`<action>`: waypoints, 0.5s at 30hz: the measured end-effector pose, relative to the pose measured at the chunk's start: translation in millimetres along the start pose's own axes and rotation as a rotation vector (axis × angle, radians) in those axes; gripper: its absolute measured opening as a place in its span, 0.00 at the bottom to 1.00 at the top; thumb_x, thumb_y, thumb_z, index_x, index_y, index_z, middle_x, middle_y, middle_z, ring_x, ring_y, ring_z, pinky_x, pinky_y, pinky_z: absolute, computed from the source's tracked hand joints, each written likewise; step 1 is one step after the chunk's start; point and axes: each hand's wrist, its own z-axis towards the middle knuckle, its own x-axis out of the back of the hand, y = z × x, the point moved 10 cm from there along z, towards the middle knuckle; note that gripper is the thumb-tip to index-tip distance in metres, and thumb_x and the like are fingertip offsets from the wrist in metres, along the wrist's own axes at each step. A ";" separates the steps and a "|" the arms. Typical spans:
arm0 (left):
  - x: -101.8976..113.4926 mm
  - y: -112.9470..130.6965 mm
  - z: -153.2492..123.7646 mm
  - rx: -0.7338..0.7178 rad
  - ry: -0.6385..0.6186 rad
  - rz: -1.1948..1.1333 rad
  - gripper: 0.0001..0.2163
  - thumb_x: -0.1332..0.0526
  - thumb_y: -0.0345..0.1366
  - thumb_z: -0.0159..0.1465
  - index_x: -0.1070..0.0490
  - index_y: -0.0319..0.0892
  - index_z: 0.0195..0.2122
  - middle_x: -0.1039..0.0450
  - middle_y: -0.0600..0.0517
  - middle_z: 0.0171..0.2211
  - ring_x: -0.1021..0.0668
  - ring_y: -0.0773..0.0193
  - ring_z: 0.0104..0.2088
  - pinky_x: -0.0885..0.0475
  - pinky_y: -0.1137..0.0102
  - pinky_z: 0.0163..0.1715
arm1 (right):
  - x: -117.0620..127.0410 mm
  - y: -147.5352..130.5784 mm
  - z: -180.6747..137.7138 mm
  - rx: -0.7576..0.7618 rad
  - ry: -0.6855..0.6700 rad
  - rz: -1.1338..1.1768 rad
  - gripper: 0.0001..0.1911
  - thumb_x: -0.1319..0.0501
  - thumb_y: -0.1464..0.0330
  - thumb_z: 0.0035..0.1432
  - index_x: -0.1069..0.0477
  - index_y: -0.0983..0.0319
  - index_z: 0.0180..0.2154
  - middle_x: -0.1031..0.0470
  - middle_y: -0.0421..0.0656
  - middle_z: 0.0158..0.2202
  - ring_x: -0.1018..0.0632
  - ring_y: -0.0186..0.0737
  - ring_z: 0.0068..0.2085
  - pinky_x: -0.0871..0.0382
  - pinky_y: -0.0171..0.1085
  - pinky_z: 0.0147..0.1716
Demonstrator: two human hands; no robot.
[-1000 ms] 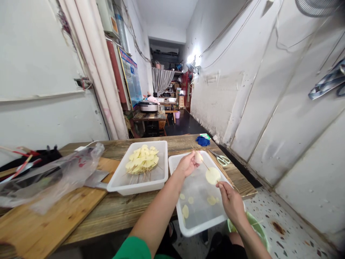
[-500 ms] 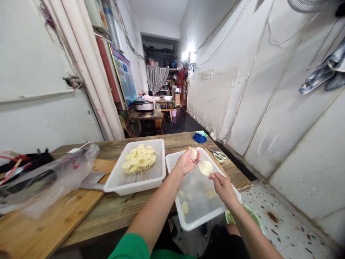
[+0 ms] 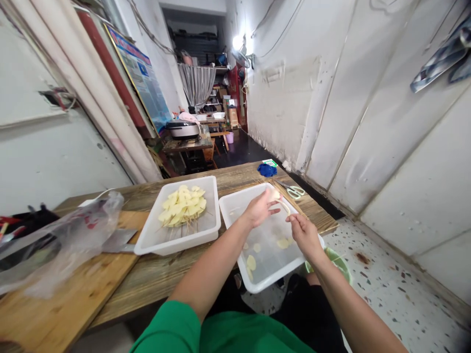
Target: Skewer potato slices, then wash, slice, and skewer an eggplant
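My left hand (image 3: 258,208) is closed on pale potato slices (image 3: 274,195), over the far part of the right-hand white tray (image 3: 265,290). Between the hands is another thin slice (image 3: 284,207), turned nearly edge-on and looking curved. My right hand (image 3: 304,234) pinches at that slice's near end, where the thin wooden skewer is mostly hidden by the fingers. A few loose slices (image 3: 250,262) lie on the tray's bottom. To the left, a second white tray (image 3: 142,240) holds a heap of skewered slices (image 3: 183,206).
Scissors (image 3: 295,191) and thin skewers (image 3: 296,208) lie beside the right tray. A blue cloth-like bundle (image 3: 267,170) sits at the table's far edge. On the left are a wooden board (image 3: 73,289), a broad blade (image 3: 117,241) and a plastic bag (image 3: 79,235). A green basin (image 3: 340,267) stands below.
The slice by my right hand has turned from flat-facing to nearly edge-on, and its far end is now close to my left hand. The camera view has shifted slightly.
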 end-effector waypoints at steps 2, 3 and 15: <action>19.8 -2.0 2.9 -0.002 0.143 0.064 0.15 0.39 0.47 0.63 0.26 0.40 0.40 0.25 0.42 0.39 0.23 0.58 0.39 0.28 0.67 0.36 | 11.2 2.3 -1.9 -0.020 0.100 0.002 0.21 0.50 0.54 0.62 0.27 0.62 0.35 0.34 0.37 0.18 0.31 0.37 0.23 0.38 0.34 0.25; 27.5 -4.0 3.7 -0.003 0.184 0.179 0.12 0.37 0.44 0.61 0.25 0.40 0.37 0.24 0.44 0.35 0.23 0.59 0.35 0.29 0.69 0.34 | 16.1 2.8 -3.3 -0.028 0.143 0.002 0.22 0.50 0.53 0.62 0.27 0.62 0.36 0.33 0.37 0.18 0.31 0.37 0.23 0.37 0.34 0.26; 2.8 -91.1 6.7 -0.029 -0.234 0.955 0.20 0.29 0.17 0.34 0.38 0.46 0.09 0.46 0.57 0.09 0.31 0.61 0.17 0.33 0.68 0.27 | 24.9 -6.7 -7.9 0.015 0.205 -0.030 0.22 0.49 0.54 0.62 0.26 0.63 0.37 0.28 0.42 0.22 0.27 0.41 0.27 0.34 0.36 0.28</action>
